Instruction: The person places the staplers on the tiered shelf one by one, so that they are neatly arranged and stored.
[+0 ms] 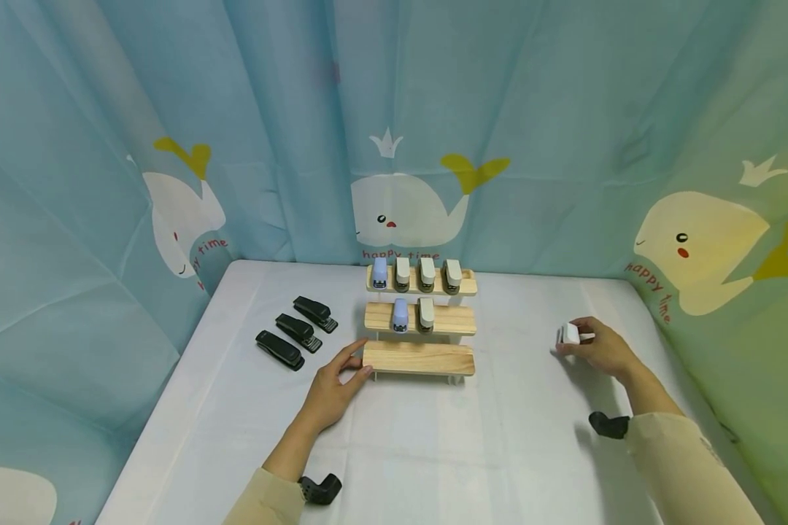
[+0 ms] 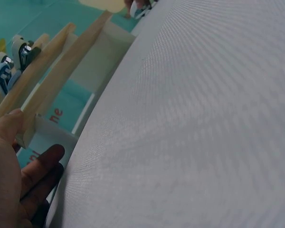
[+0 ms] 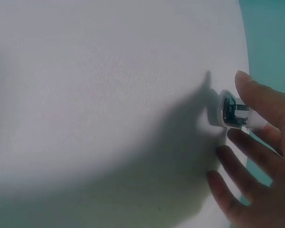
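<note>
At the right of the table, my right hand [image 1: 597, 348] holds a small white stapler [image 1: 570, 334] between thumb and fingers. The right wrist view shows the stapler's metal end [image 3: 236, 113] facing left, while the lower fingers spread apart beside it. My left hand [image 1: 333, 390] grips the left end of the lowest board of a three-step wooden rack [image 1: 420, 359], thumb at the front corner and a finger at the back one. In the left wrist view the thumb [image 2: 9, 124] lies against the board's end, with other fingers below it.
On the rack's top step stand a blue stapler [image 1: 380, 273] and three cream ones [image 1: 427, 274]. The middle step bears a blue stapler [image 1: 400, 315] and a cream one [image 1: 425, 314]. Three black staplers [image 1: 298, 332] lie left of the rack. A curtain [image 1: 289, 146] surrounds the white table [image 1: 433, 452].
</note>
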The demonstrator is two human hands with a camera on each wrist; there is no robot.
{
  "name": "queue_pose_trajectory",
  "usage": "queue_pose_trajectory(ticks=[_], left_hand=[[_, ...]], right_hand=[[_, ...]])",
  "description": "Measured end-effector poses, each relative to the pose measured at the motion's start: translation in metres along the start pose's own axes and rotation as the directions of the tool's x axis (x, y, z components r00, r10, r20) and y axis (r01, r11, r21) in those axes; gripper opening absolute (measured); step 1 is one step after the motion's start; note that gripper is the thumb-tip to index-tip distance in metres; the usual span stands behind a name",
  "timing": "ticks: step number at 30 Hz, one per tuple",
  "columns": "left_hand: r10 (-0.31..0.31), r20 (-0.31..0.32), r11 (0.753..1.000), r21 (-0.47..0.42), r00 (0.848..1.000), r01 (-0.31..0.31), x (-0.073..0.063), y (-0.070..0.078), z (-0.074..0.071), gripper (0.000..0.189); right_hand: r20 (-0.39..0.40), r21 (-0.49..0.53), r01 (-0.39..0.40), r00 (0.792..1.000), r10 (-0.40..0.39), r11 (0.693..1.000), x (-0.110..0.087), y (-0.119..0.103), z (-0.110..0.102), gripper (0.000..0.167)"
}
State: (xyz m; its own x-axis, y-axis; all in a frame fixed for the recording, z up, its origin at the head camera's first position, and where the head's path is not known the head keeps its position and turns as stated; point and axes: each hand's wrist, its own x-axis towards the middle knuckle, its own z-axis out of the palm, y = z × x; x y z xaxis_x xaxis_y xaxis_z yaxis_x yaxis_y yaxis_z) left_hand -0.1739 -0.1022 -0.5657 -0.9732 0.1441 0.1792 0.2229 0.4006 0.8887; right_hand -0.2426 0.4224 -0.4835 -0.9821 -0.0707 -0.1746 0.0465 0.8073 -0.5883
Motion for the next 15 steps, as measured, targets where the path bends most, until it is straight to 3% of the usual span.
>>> queue_pose_trajectory(ticks=[15], left_hand=[[0.003,-0.003,1.000,0.000,1.000,-0.003,0.000,0.000,0.000,0.056]], right_hand=[[0.010,0.000,0.029,1.000,-0.029,1.000,-0.011,-0.017,0.005,0.078]])
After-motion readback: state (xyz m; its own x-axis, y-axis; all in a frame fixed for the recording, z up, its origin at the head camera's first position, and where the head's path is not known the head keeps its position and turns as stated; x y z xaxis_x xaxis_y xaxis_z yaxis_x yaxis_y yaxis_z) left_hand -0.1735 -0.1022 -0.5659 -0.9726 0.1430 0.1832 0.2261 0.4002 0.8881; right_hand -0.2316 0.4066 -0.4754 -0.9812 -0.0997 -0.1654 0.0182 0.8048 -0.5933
